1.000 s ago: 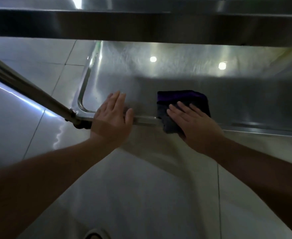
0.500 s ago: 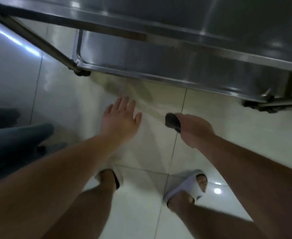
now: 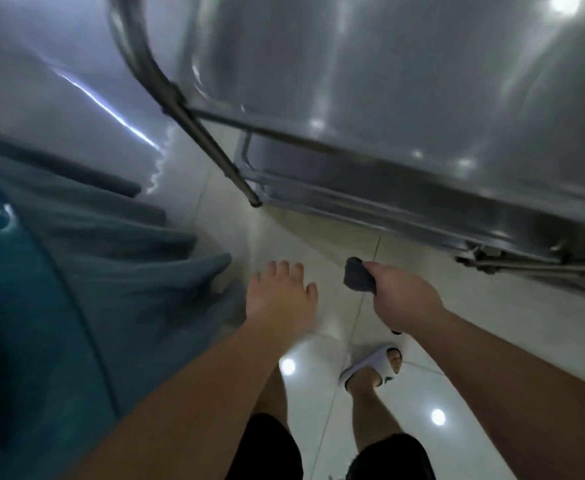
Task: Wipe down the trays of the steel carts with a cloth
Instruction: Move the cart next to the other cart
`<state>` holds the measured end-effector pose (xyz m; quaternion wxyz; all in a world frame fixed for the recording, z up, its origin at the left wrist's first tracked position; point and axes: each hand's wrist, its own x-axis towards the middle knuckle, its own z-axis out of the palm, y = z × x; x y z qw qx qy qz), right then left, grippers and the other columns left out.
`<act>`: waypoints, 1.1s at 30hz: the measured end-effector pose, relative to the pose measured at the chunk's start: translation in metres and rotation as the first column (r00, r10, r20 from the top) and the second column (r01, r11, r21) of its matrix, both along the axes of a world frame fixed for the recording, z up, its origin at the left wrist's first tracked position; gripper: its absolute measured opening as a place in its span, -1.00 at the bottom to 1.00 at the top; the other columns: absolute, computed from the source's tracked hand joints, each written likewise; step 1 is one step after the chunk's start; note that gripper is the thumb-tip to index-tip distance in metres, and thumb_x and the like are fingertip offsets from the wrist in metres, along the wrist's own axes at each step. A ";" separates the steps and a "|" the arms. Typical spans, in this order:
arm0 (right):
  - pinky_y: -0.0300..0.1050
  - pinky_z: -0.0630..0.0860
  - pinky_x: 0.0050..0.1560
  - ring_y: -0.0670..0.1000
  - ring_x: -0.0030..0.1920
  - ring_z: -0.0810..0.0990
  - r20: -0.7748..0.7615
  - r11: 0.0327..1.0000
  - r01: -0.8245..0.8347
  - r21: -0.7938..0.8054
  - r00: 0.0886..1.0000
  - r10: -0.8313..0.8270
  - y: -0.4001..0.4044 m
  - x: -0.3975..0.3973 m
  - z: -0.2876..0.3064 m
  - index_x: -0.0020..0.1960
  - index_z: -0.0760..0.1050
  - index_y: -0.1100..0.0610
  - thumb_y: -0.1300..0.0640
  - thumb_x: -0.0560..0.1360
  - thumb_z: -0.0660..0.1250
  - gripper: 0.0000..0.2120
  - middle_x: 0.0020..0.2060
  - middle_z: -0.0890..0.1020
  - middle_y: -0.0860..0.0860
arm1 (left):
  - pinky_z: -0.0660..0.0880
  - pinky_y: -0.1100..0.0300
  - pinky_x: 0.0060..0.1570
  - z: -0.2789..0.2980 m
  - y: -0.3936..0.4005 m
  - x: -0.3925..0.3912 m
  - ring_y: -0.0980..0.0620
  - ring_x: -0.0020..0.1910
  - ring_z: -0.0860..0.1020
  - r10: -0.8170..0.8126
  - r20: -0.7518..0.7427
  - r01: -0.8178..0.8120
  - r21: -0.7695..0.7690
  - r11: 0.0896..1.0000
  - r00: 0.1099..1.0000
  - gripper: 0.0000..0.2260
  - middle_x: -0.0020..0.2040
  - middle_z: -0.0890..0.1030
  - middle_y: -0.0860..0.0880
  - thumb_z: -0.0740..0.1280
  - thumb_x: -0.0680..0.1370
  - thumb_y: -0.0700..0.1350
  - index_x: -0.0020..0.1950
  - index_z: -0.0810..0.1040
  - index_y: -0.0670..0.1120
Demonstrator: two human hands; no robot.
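The right hand (image 3: pixel 405 299) is gripping a bunched dark grey cloth (image 3: pixel 358 279), fingers curled round it, above the pale tiled floor (image 3: pixel 492 341). The left hand (image 3: pixel 279 299) is hanging empty, fingers straight. Both are clear of the shiny steel cart (image 3: pixel 405 98).

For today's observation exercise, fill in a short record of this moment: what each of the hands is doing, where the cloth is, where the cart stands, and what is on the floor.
left hand: open, fingers straight, holding nothing, above the floor
right hand: grips the cloth
cloth: dark, bunched, sticking out of the fist, clear of the cart
steel cart: ahead and to the right, top tray shiny, lower tray visible beneath
contact with cart: none by either hand
floor: pale glossy tiles
footwear: white slipper on one foot
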<state>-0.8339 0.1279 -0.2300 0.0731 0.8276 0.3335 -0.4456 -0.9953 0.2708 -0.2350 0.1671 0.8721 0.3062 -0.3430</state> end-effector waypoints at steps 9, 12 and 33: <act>-0.12 0.46 -0.44 -0.05 -0.37 0.59 0.026 0.947 0.048 0.318 0.998 -0.059 0.134 0.006 0.192 0.26 0.52 -0.13 0.14 0.60 0.23 -0.71 -0.16 0.66 -0.05 | 0.34 -0.12 0.40 0.165 0.114 -0.026 -0.11 0.43 0.42 0.182 0.137 -0.182 -0.011 0.983 0.974 -0.55 0.46 0.47 -0.08 0.00 0.70 0.14 0.49 0.39 -0.02; -0.11 0.41 -0.31 -0.02 -0.21 0.55 0.018 0.906 0.052 0.420 0.998 -0.066 0.172 0.009 0.226 0.25 0.54 -0.09 0.19 0.60 0.24 -0.70 -0.11 0.64 -0.03 | 0.38 -0.13 0.35 0.205 0.153 -0.033 -0.14 0.36 0.48 0.226 0.233 -0.238 0.027 0.971 0.946 -0.56 0.42 0.52 -0.07 0.01 0.70 0.15 0.48 0.41 0.00; 0.06 0.59 -0.05 0.16 -0.11 0.58 0.353 0.813 -0.128 0.568 0.930 -0.100 0.371 0.165 0.386 0.08 0.52 0.03 0.20 0.54 0.24 -0.83 -0.06 0.62 0.09 | 0.44 -0.06 0.18 0.357 0.342 0.089 -0.12 0.24 0.54 0.235 0.456 -0.404 0.319 0.858 0.858 -0.55 0.33 0.58 -0.05 0.05 0.70 0.18 0.45 0.45 -0.02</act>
